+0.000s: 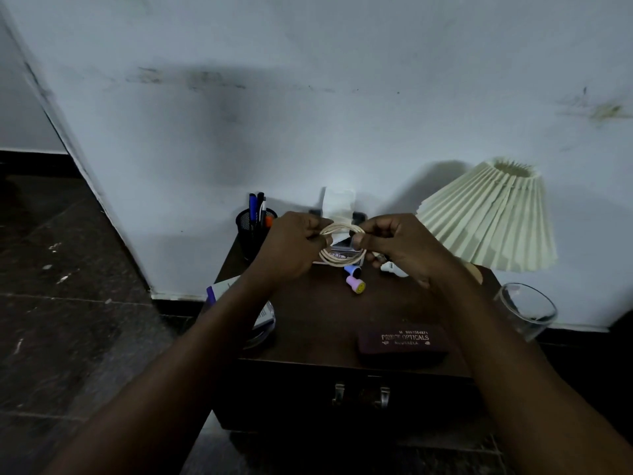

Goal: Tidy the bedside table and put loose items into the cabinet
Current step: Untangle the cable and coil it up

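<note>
Above the dark wooden bedside table [318, 323], both my hands hold a coiled white cable [342, 260]. My left hand [291, 245] grips the coil's left side. My right hand [400, 246] pinches its right side, with a white plug end [390, 268] showing below the fingers. Under the coil lie two small stamps, one blue [352, 270] and one pink with a yellow smiley face [356, 285]. A dark glasses case [402, 342] marked "Prince Opticals" rests near the front edge. The cabinet front [291, 395] below has two metal handles [361, 395].
A black mesh pen holder [251, 234] stands at the back left, a tissue box [337, 204] behind my hands. A pleated cream lamp [489, 217] and a glass tumbler [525, 311] occupy the right. A book on a glass dish [263, 320] sits at the left edge.
</note>
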### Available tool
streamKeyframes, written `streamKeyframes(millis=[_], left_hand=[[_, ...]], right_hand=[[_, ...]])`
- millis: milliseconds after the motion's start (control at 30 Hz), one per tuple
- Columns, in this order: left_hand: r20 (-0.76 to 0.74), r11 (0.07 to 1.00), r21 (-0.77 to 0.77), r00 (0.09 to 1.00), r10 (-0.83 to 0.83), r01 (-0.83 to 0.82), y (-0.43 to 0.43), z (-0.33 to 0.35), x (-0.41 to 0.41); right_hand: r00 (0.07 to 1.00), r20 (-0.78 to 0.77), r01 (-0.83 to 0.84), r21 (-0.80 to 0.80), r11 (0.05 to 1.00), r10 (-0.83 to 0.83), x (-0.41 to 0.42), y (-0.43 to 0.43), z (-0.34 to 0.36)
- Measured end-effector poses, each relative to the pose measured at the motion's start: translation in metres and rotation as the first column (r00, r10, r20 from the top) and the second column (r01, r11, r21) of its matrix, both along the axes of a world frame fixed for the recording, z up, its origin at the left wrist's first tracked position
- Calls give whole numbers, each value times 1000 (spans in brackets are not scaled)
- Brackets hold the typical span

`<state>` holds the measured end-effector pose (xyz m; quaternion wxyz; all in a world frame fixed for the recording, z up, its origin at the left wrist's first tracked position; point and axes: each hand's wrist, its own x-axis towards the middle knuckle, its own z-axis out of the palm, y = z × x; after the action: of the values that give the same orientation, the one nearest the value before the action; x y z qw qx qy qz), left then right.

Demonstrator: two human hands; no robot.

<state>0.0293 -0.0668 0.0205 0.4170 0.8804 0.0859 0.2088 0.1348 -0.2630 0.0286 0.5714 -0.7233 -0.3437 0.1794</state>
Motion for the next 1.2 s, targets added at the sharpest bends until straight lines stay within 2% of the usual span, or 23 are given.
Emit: streamKeyframes(millis=[67, 167, 367, 433, 500, 567, 633, 733, 767, 800, 867, 967, 1033, 1133, 1200], left_hand=[[18, 1000, -2, 999, 31, -31, -2, 1, -2], [77, 988, 71, 989, 130, -135, 1, 4, -3], [21, 990, 141, 1000, 22, -25, 9, 9, -2], [26, 998, 64, 1000, 6, -8, 9, 8, 0], [28, 987, -161, 999, -24, 28, 5, 6, 1], [-12, 856, -509, 994, -106, 85, -1, 5, 1], [-4, 647, -751, 978, -207, 133, -3, 6, 0], [90, 326, -925, 947, -307, 194, -2, 4, -2], [103, 269, -943, 940, -325, 196, -3, 3, -2], [92, 252, -950, 939, -333, 182, -4, 1, -2], [26, 313, -941, 950, -312, 129, -7, -3, -2], [-33, 519, -851, 978, -208, 82, -5, -3, -1], [-1, 662, -744, 991, -135, 89, -2, 1, -2], [37, 849, -518, 994, -102, 107, 1, 7, -4], [10, 967, -234, 995, -97, 97, -1, 9, -5]], right_hand=[[996, 89, 31, -33, 999, -28, 3, 0, -1], [945, 284, 193, -87, 977, -161, 10, -2, -2], [887, 438, 227, -140, 964, -146, 17, -4, -5], [854, 498, 258, -156, 953, -149, 19, -4, -7], [826, 550, 244, -157, 957, -121, 17, -1, -10], [822, 564, 197, -150, 969, -80, 13, 2, -11], [878, 477, 112, -115, 987, -44, 11, 3, -13], [986, 165, -26, 29, 999, 21, 9, 2, -13], [995, 91, -39, 83, 996, 31, 7, 1, -13], [999, 40, -34, 121, 992, 30, 5, 2, -12], [1000, 2, -2, 149, 989, 2, 1, 4, -11], [998, 27, 47, 123, 991, -51, -2, 6, -11], [990, 121, 72, 64, 995, -80, -1, 5, -11], [965, 254, 70, -15, 997, -64, -2, 6, -10], [957, 285, 59, -42, 997, -45, -4, 8, -9]])
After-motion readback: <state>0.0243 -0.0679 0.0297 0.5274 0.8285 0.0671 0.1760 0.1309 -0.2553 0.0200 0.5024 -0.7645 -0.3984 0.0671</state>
